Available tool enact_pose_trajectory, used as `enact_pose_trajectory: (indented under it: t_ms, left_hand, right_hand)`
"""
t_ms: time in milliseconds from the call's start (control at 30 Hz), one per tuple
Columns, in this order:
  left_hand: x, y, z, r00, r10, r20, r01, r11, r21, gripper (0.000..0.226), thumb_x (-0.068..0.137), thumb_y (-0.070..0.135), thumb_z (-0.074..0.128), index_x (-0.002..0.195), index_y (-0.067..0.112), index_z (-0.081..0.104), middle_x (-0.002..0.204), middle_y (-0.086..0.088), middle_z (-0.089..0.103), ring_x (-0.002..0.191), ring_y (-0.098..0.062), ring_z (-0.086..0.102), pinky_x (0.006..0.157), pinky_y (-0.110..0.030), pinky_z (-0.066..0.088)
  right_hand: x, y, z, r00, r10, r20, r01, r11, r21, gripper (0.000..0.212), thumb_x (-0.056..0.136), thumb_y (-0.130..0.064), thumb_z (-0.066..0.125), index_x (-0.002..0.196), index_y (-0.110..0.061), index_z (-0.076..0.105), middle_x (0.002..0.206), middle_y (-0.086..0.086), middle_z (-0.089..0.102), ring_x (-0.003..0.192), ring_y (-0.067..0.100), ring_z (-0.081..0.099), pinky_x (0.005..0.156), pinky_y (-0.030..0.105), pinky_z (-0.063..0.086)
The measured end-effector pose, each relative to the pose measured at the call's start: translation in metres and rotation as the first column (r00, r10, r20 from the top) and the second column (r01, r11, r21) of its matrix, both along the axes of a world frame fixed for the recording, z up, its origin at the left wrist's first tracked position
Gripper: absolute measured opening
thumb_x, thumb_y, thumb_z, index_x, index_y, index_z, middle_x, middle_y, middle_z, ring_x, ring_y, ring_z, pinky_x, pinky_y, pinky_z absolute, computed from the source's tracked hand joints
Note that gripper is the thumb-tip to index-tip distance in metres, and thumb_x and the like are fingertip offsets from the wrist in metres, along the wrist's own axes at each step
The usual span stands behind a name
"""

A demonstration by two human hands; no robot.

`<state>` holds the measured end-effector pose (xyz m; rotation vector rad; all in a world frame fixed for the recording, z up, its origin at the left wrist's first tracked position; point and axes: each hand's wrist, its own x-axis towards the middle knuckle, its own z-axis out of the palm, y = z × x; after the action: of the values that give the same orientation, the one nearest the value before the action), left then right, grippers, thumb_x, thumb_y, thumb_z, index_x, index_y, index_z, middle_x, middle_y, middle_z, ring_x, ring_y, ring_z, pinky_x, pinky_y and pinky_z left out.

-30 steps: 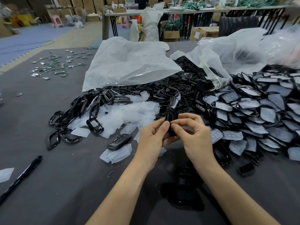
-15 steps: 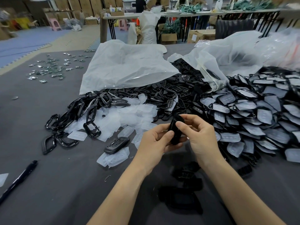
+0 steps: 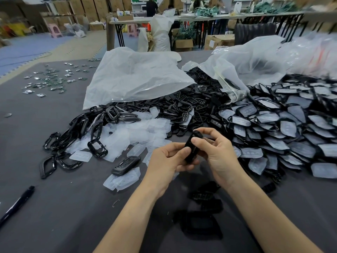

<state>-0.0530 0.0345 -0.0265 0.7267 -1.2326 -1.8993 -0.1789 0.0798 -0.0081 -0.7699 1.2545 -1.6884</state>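
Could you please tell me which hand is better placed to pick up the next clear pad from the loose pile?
Probably the left. The left hand is nearer the clear pad pile, which lies on its side; the right hand could hold the black shell alone.

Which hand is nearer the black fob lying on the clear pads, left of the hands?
Left. The left hand sits just right of the fob, not touching it; the right hand is farther right, past the black part both hands hold.
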Motion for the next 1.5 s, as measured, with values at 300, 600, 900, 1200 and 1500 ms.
enact_pose_trajectory:
  t_ms: [300,600,900,1200,1500]
  left_hand:
    - [0.0,0.002,-0.001,0.998,0.038,0.048,-0.036,0.998,-0.05,0.029,0.07,0.024,0.07,0.096,0.011,0.068,0.072,-0.005,0.073,0.054,-0.017,0.069,0.05,-0.019,0.053]
    - [0.001,0.002,-0.001,0.998,0.014,0.066,-0.011,0.999,-0.037,0.019,0.089,-0.002,0.061,0.096,0.013,0.07,0.077,-0.001,0.074,0.062,-0.02,0.07,0.06,-0.023,0.057]
    - [-0.005,0.007,-0.005,0.975,0.142,0.172,-0.109,0.976,-0.19,0.023,0.086,-0.002,0.067,0.094,0.018,0.074,0.092,-0.005,0.075,0.084,-0.024,0.073,0.071,-0.029,0.059]
    - [-0.005,0.009,-0.001,0.957,0.182,0.227,-0.117,0.955,-0.271,0.02,0.087,0.002,0.067,0.087,0.021,0.072,0.078,-0.001,0.074,0.074,-0.015,0.073,0.062,-0.019,0.055]
    - [0.003,0.001,0.001,0.93,0.237,0.281,-0.159,0.948,-0.275,0.016,0.089,0.016,0.068,0.074,0.021,0.072,0.067,-0.004,0.072,0.061,-0.02,0.069,0.057,-0.032,0.053]
  right_hand:
    - [0.001,0.001,0.0,0.995,0.016,0.103,-0.018,1.0,0.023,0.021,0.086,0.006,0.055,0.089,-0.012,0.065,0.063,0.0,0.06,0.059,0.012,0.058,0.057,0.023,0.052]
    - [-0.002,0.002,-0.003,0.932,-0.101,-0.347,0.104,0.995,-0.009,0.026,0.082,0.006,0.06,0.087,-0.019,0.067,0.063,-0.007,0.061,0.063,0.01,0.06,0.061,0.022,0.053]
    - [-0.003,0.003,-0.002,0.902,-0.102,-0.42,0.128,0.991,0.034,0.026,0.08,0.004,0.056,0.08,-0.021,0.062,0.071,0.0,0.058,0.059,0.008,0.053,0.058,0.024,0.047]
    - [-0.006,0.006,0.003,0.87,-0.006,-0.493,0.034,0.998,0.048,0.04,0.08,0.009,0.051,0.072,-0.026,0.07,0.071,0.003,0.067,0.061,0.019,0.055,0.056,0.029,0.045]
    - [0.005,0.005,-0.004,0.806,-0.029,-0.592,0.022,1.0,-0.02,0.034,0.086,-0.002,0.062,0.097,-0.034,0.068,0.079,0.001,0.067,0.067,0.024,0.061,0.07,0.042,0.055]
